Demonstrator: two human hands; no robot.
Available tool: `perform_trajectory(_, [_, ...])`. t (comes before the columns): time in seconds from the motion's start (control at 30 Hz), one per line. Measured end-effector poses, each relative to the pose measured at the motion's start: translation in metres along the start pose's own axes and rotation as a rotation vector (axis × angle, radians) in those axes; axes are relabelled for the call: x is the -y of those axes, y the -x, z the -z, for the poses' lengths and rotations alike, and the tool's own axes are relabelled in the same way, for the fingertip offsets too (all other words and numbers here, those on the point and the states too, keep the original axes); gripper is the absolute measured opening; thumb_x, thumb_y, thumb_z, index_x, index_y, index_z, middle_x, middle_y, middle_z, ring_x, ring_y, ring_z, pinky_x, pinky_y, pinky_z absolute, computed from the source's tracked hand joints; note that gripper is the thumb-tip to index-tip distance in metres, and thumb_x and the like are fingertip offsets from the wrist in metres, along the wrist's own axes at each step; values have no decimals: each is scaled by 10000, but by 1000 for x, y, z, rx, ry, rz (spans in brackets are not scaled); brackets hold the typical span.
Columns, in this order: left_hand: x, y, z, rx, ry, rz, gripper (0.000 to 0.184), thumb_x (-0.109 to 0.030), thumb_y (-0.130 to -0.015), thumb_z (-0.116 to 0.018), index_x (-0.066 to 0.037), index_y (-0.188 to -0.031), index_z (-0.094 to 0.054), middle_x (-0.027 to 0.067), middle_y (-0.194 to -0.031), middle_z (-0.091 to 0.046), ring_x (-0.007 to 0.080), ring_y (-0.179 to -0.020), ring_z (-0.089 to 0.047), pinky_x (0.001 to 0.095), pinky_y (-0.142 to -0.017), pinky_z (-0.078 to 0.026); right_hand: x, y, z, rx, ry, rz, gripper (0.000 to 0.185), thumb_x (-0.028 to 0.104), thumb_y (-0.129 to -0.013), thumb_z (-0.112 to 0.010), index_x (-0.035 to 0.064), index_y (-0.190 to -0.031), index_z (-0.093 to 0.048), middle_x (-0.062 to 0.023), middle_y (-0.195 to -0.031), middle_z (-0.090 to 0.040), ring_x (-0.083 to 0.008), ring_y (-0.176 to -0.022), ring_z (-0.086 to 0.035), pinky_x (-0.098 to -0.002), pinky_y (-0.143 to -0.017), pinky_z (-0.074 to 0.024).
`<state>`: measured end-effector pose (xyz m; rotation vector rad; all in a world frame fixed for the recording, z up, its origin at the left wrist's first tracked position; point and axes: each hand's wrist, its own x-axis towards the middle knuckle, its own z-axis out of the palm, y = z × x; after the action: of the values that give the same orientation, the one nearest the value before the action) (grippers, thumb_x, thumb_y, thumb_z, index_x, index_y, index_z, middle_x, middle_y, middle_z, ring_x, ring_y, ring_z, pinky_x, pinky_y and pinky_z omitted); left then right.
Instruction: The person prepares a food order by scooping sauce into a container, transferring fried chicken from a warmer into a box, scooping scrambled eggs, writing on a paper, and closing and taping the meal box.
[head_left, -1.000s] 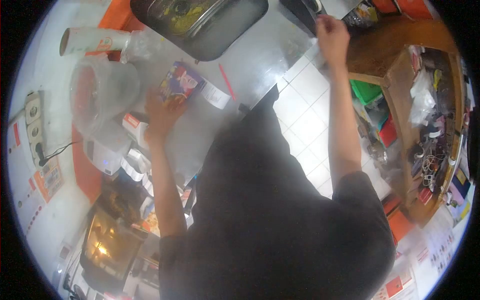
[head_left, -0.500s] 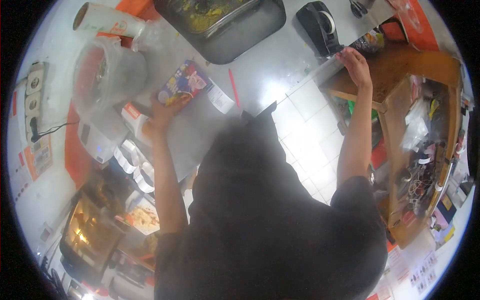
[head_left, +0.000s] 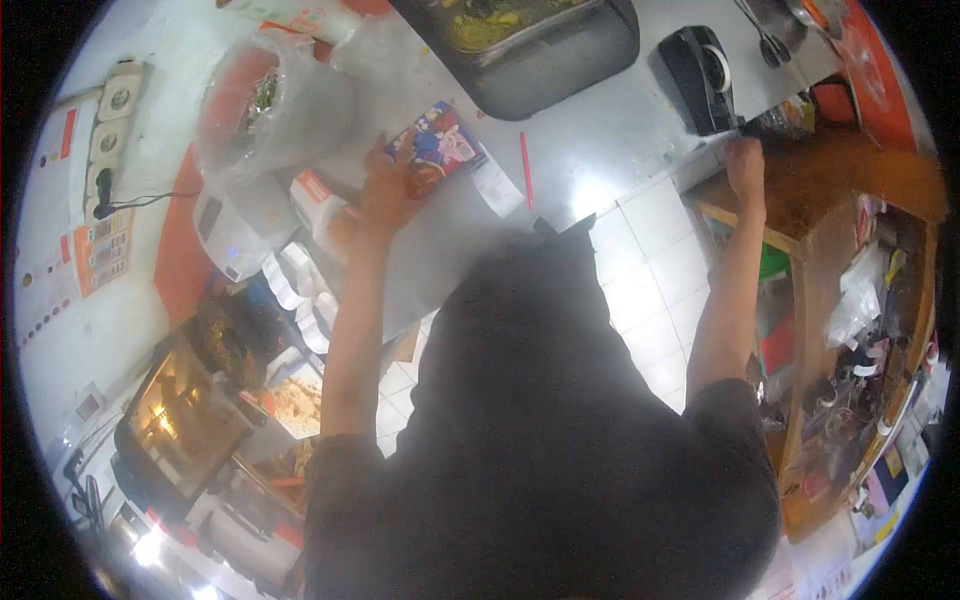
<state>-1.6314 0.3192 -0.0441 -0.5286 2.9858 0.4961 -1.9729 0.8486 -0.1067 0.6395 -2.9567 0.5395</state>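
My left hand (head_left: 388, 190) is at the left end of a colourful blue printed box (head_left: 445, 140) on the grey table, fingers and thumb closed on its edge. A white printed slip (head_left: 495, 186) lies against the box's right side. A red pen (head_left: 526, 170) rests to the right of that slip. My right hand (head_left: 745, 168) is closed just below the front end of a black tape dispenser (head_left: 690, 85), which carries a roll of tape (head_left: 717, 68). Whatever its fingers pinch is too small to make out.
A dark tray (head_left: 540, 75) with yellow-green food stands at the back. To the left are a clear plastic bag (head_left: 240, 110), a white device (head_left: 243, 228) and a white-and-orange carton (head_left: 318, 205). Scissors (head_left: 772, 48) lie back right, above a wooden shelf unit (head_left: 840, 180).
The view has shifted, so the table's things appear farther right. My right hand has drawn slightly down from the dispenser's front end and closed more. My left hand stays at the box.
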Motion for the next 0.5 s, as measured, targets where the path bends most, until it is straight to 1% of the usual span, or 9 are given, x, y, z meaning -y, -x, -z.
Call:
perform_trajectory(0.03, [0, -3, -1, 14, -53, 27, 1212, -224, -579, -923, -259, -1572, -228, 252, -1424, -351, 467, -1331, -345, 539, -1089, -392, 5, 1, 0, 164, -44, -6, 179, 128, -916, -615, 13, -903, -751, -190, -917, -672, -419, -839, -615, -447, -850, -508])
perform_trajectory(0.1, [1, -5, -4, 20, -41, 47, 1238, -228, -570, -925, -253, -1578, -208, 264, -1423, -347, 472, -1327, -347, 542, -1078, -398, 27, 24, 4, 132, -150, 29, 158, 134, -907, -632, 14, -939, -731, -151, -891, -699, -321, -776, -629, -400, -788, -518])
perform_trajectory(0.17, [5, -5, -6, 37, -31, 66, 1264, -232, -560, -928, -247, -1585, -188, 277, -1421, -342, 478, -1324, -349, 544, -1068, -405, 54, 42, -1, 358, -620, -370, 149, 152, -930, -632, 28, -978, -701, -95, -898, -702, -189, -792, -626, -328, -733, -508])
perform_trajectory(0.23, [5, -8, -6, 97, 107, 183, 1315, -239, -532, -936, -222, -1590, -155, 297, -1399, -353, 484, -1305, -370, 538, -1056, -414, 108, 60, -4, 384, -794, -403, 139, 170, -959, -621, 48, -1000, -674, -51, -903, -687, -113, -795, -596, -277, -712, -485])
perform_trajectory(0.27, [-8, -10, 10, 152, 96, 230, 1331, -249, -531, -946, -160, -1587, -142, 296, -1375, -411, 470, -1284, -422, 514, -1064, -412, 137, 65, -6, 399, -844, -349, 149, 172, -970, -612, 38, -996, -672, -53, -913, -679, -127, -792, -597, -286, -710, -487])
perform_trajectory(0.3, [-5, -11, 12, 152, 87, 227, 1331, -249, -531, -946, -160, -1587, -142, 296, -1375, -411, 470, -1284, -422, 514, -1064, -412, 166, 68, -7, 414, -894, -296, 160, 175, -982, -603, 29, -991, -670, -54, -923, -671, -140, -789, -598, -296, -709, -489])
perform_trajectory(0.4, [9, -11, 2, 210, 335, 241, 1322, -288, -547, -954, -111, -1577, -145, 290, -1348, -473, 448, -1267, -468, 496, -1090, -396, 254, 79, -21, 466, -953, -89, 184, 180, -984, -601, 4, -969, -652, -82, -970, -625, -173, -858, -593, -319, -751, -481])
perform_trajectory(0.47, [21, -11, -14, 250, 1020, 292, 1314, -297, -529, -963, -37, -1550, -177, 297, -1400, -467, 427, -1278, -466, 483, -1074, -414, 306, 80, -29, 524, -1024, 17, 192, 191, -980, -601, 6, -963, -648, -110, -946, -580, -214, -859, -577, -343, -769, -471])
perform_trajectory(0.5, [16, -12, -5, 246, 1015, 287, 1314, -297, -529, -963, -37, -1550, -177, 297, -1400, -467, 427, -1278, -466, 483, -1074, -414, 326, 79, -33, 553, -1054, 60, 191, 196, -977, -600, 12, -962, -647, -123, -924, -559, -235, -849, -567, -354, -775, -466])
